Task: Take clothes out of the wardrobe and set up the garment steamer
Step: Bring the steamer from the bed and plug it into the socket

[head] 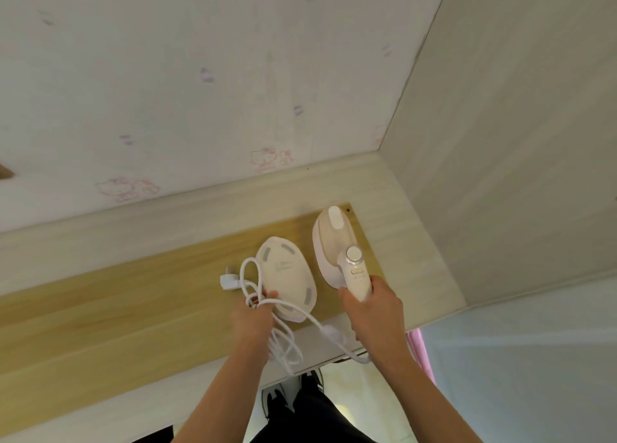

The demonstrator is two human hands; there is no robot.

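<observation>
A cream handheld garment steamer (335,242) lies on a light wooden desk (100,315), nose pointing towards the wall. My right hand (370,304) grips its handle from the near side. Left of it sits a cream oval steamer base (287,284), flat side up. My left hand (252,315) holds a bunch of the white power cord (283,339) at the base's near edge. The cord's white plug (228,280) lies on the desk beside the loops. The cord runs right under my right wrist. No clothes or wardrobe are in view.
A pale wall with pink cartoon prints (200,92) rises behind the desk. A light panel (517,142) closes the desk's right end. My shoes (290,392) and dark trousers show on the floor below the desk's front edge. Something pink (422,352) hangs at the right.
</observation>
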